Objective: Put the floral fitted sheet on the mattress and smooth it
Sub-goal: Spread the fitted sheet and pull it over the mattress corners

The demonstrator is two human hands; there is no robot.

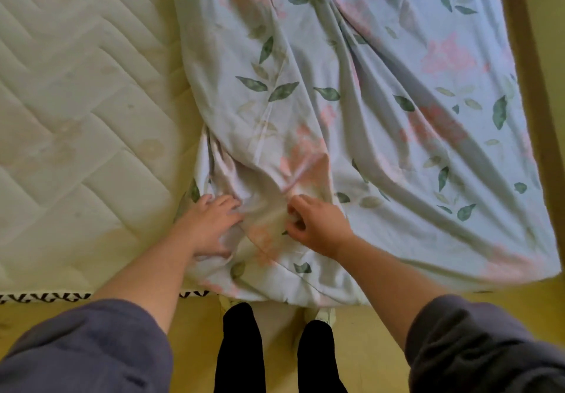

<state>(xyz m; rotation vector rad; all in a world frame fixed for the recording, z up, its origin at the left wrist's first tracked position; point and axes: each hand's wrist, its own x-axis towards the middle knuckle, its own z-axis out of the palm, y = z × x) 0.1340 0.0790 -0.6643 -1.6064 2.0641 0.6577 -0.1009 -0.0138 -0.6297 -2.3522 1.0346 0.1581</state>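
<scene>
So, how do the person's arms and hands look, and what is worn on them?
Both forearms are bare. Loose sleeves of grey-purple soft fabric are pushed up near the elbows, one on the left arm and one on the right arm. The left hand and the right hand wear no gloves; no rings, watch or bracelet are visible.

Legible markings: none found.
No text, label, brand or number can be read on the sheet [351, 93] or the mattress [76, 102]; the mattress edge trim [46, 297] bears only a dark zigzag pattern.
</scene>
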